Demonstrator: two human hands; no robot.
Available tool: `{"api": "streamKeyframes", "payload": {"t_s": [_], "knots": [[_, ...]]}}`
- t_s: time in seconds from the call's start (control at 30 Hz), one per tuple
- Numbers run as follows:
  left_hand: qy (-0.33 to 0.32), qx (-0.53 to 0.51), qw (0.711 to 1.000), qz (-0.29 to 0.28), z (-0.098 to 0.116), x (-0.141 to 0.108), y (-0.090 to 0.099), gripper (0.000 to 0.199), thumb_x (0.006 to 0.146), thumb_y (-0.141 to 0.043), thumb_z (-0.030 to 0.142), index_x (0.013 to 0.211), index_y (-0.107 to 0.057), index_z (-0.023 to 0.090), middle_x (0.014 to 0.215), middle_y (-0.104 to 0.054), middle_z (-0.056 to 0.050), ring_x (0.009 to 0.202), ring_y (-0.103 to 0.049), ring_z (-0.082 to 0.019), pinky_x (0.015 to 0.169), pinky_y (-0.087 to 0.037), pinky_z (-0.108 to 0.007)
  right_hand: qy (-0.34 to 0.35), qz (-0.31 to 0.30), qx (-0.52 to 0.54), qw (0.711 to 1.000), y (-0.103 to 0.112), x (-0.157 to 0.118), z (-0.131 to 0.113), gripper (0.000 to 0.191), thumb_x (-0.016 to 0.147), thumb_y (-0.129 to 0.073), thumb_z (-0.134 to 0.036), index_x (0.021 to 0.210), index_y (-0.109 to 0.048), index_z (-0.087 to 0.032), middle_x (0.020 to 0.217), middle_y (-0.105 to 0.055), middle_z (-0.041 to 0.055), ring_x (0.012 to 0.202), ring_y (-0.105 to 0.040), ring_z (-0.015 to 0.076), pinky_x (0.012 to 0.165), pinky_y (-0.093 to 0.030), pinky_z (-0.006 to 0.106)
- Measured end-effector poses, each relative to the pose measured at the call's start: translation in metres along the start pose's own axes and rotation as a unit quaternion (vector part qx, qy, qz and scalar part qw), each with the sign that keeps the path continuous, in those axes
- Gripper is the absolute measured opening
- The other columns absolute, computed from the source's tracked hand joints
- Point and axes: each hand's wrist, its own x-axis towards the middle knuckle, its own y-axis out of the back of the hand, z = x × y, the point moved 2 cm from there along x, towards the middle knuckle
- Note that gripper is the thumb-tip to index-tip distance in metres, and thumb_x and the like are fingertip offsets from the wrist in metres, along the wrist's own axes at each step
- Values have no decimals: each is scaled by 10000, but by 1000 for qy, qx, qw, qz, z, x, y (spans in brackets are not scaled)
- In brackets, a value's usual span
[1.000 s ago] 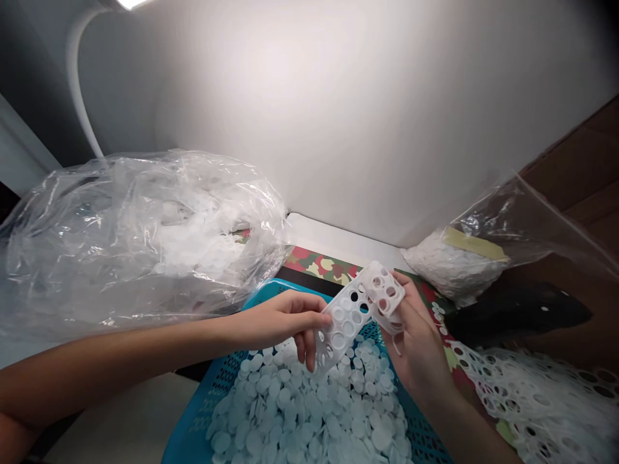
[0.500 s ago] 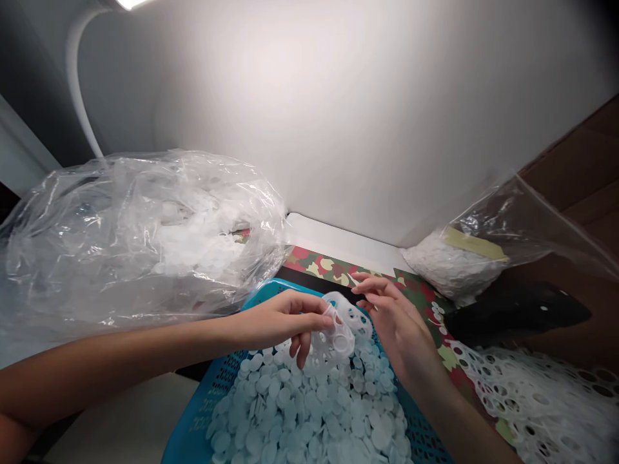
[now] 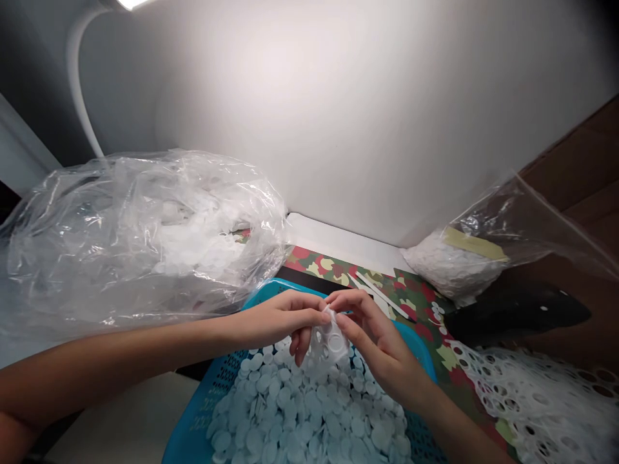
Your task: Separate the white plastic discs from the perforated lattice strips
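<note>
My left hand (image 3: 294, 317) pinches a thin white plastic sheet with round cut-outs (image 3: 334, 343) between thumb and fingers, above the basket. My right hand (image 3: 372, 332) has closed in from the other side, its thumb and fingertips on the same sheet. The fingertips of both hands nearly meet at the sheet's top edge. Below them, a blue perforated basket (image 3: 181, 419) is filled with many small white discs (image 3: 309, 412) of various sizes. Just behind the right hand, slim white pointed strips (image 3: 384, 296) lie on the mat; their kind is unclear.
A big clear plastic bag (image 3: 120, 258) with white pieces sits left. At back right is a knotless clear bag of white material (image 3: 449, 264) with a yellow label. Punched white sheets (image 3: 546, 399) are heaped at right, beside a camouflage-patterned mat (image 3: 449, 361). A lamp (image 3: 75, 71) stands back left.
My right hand has moved left and down from near the pointed strips onto the sheet, and its fingers have closed there. My left hand has stayed nearly still, holding the sheet.
</note>
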Motion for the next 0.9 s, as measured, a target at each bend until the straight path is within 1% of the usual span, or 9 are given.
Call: {"api": "streamKeyframes", "payload": {"t_s": [0.17, 0.3, 0.37, 0.63, 0.73, 0.8, 0.87, 0.9], "knots": [[-5, 5, 1000, -4, 2, 0, -1, 271, 942, -467, 386, 811, -571, 173, 455, -528, 50, 413, -492, -69, 495, -419, -184, 13, -4, -15, 1000, 0, 1, -1, 145, 953, -454, -362, 1035, -549, -288, 1070, -571, 31, 1009, -552, 174, 834, -460, 296], [3, 10, 1000, 0, 1, 0, -1, 280, 940, -462, 391, 828, -590, 169, 451, -530, 45, 402, -477, -68, 493, -419, -189, 17, 17, -24, 999, 1, 0, 1, 127, 927, -501, -367, 984, -556, -267, 997, -575, 34, 933, -562, 180, 789, -478, 308], [6, 12, 1000, 3, 1, -1, -1, 283, 935, -467, 401, 848, -599, 167, 462, -535, 43, 405, -482, -70, 490, -421, -190, 10, 28, -26, 999, 2, -1, 2, 125, 918, -518, -364, 988, -546, -264, 987, -571, 31, 897, -558, 173, 771, -478, 304], [5, 21, 1000, 4, 2, -1, -1, 303, 922, -487, 432, 808, -593, 171, 465, -532, 38, 436, -508, -79, 489, -414, -193, 13, 38, -35, 999, 2, -2, 2, 122, 912, -531, -344, 1008, -552, -272, 987, -566, 25, 890, -546, 167, 769, -474, 289], [-1, 17, 1000, 6, 2, 0, 0, 300, 919, -495, 435, 810, -581, 168, 482, -539, 36, 448, -508, -75, 494, -410, -190, 5, 32, -35, 999, 2, -2, 3, 157, 915, -521, -363, 1049, -541, -282, 1017, -565, 30, 893, -551, 169, 766, -482, 293], [-15, 6, 1000, 10, 1, 0, 1, 278, 919, -504, 421, 830, -571, 166, 518, -556, 30, 477, -519, -72, 502, -405, -185, 15, 13, -45, 999, 2, -2, 2, 205, 899, -547, -371, 1090, -533, -298, 1069, -564, 30, 949, -551, 181, 824, -477, 310], [-37, -9, 999, 18, 1, 0, 2, 244, 920, -509, 393, 856, -563, 164, 564, -570, 24, 513, -534, -71, 507, -397, -181, 20, -1, -61, 998, 2, -3, 1, 310, 861, -606, -375, 1152, -513, -321, 1145, -556, 28, 1035, -535, 204, 907, -454, 341], [-47, -17, 999, 21, 2, 0, 3, 226, 921, -510, 376, 866, -559, 163, 584, -575, 21, 530, -544, -73, 509, -395, -182, 12, -1, -69, 998, 3, -2, 2, 373, 840, -633, -379, 1185, -498, -333, 1184, -549, 28, 1071, -525, 220, 927, -448, 356]]}}
